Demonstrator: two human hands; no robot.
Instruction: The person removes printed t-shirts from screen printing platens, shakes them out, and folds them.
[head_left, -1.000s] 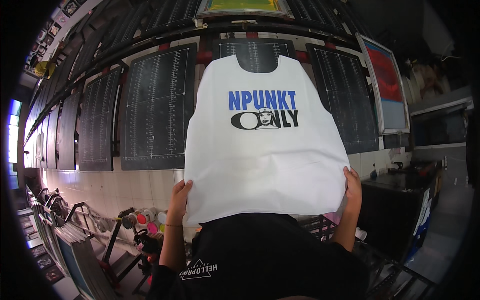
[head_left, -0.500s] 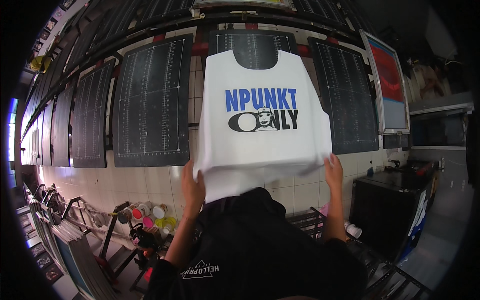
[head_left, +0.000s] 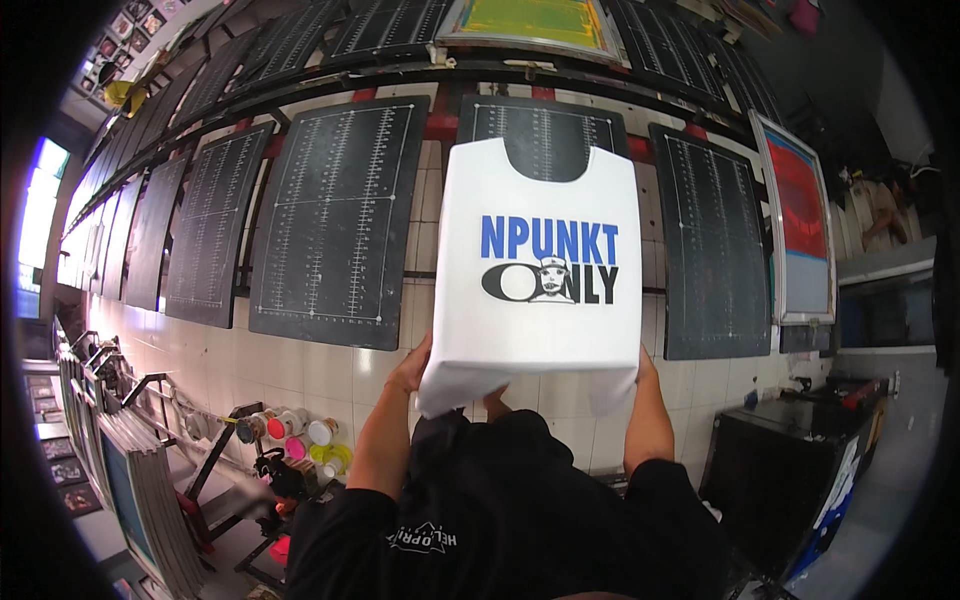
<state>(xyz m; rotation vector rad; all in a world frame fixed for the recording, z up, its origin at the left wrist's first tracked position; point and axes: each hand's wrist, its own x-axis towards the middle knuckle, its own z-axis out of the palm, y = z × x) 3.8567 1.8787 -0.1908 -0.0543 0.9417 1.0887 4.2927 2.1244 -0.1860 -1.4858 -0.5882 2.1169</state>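
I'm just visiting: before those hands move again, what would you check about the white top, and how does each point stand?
1. White garment lies over the middle black board: ok.
2. Printed design faces up: ok.
3. Cloth around the design looks smooth: ok.
4. Lower part lies flat: not ok, it hangs down past the fold at the near end.
5. Left hand and right hand at opposite sides: ok.
6. Firm grip: cannot tell, cloth hides much of both hands.
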